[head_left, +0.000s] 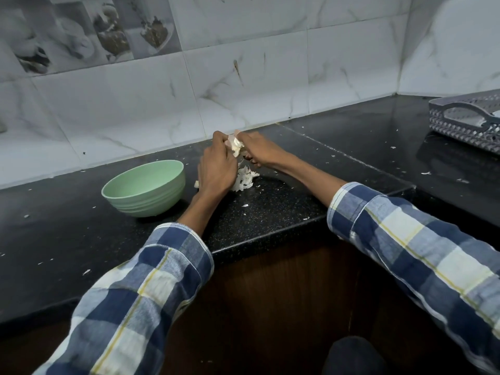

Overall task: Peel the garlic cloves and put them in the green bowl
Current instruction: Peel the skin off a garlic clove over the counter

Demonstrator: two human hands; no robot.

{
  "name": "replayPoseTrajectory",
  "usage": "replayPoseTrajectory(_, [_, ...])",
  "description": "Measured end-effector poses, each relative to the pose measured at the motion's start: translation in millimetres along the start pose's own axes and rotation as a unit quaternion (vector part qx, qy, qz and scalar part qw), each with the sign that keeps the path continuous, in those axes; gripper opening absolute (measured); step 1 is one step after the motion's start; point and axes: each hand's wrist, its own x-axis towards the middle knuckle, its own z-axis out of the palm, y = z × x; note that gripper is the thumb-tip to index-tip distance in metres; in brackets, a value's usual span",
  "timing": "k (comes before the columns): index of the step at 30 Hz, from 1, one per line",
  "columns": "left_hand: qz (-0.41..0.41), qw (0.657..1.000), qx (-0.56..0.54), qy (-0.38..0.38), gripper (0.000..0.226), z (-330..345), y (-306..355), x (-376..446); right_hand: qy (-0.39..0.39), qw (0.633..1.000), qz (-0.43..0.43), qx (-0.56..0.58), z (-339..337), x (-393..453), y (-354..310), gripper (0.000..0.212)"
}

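Left hand [217, 169] and right hand [255, 147] both pinching a pale garlic clove [236, 145] held above a speckled black tabletop [270, 212], white marble-look wall tiles [270, 77] behind, papery white peels [244, 181] piled beneath, green bowl [144, 189] just left of the hands, grey basket [468, 123] far right.

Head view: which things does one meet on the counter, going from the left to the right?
Green bowl → left hand → garlic held between both hands → right hand → grey basket.
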Motion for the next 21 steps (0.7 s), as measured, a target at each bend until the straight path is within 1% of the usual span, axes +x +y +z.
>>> replayPoseTrajectory(2, [0.006, 1.000, 0.018, -0.007, 0.013, -1, -1, -1, 0.001, 1.000, 0.008, -0.004, -1, 0, 2, 0.042])
replayPoseTrajectory(5, [0.009, 1.000, 0.025, -0.007, 0.011, -1, -2, 0, 0.000, 1.000, 0.005, -0.021, 0, 0, 3, 0.042])
replayPoseTrajectory(8, [-0.005, 1.000, 0.027, -0.003, 0.020, -1, -2, 2, -0.008, 1.000, 0.002, -0.008, -1, 1, 5, 0.043])
replayPoseTrajectory(11, [-0.027, 1.000, 0.013, -0.003, 0.024, 0, -2, 5, -0.026, 1.000, 0.004, 0.014, -1, 2, 6, 0.051])
replayPoseTrajectory(13, [-0.040, 0.999, -0.016, -0.011, 0.028, 0, -1, 5, -0.037, 0.999, 0.008, 0.031, -2, 5, 5, 0.055])
replayPoseTrajectory(16, [-0.066, 0.990, -0.116, -0.040, 0.036, -1, 3, 4, -0.049, 0.998, 0.003, 0.049, -3, 9, 4, 0.056])
replayPoseTrajectory(18, [-0.081, 0.979, -0.180, -0.052, 0.036, 0, 6, 4, -0.046, 0.997, 0.005, 0.066, -3, 11, 5, 0.057])
replayPoseTrajectory(21, [-0.103, 0.964, -0.236, -0.060, 0.033, 1, 9, 5, -0.038, 0.997, 0.013, 0.066, -2, 12, 4, 0.060])
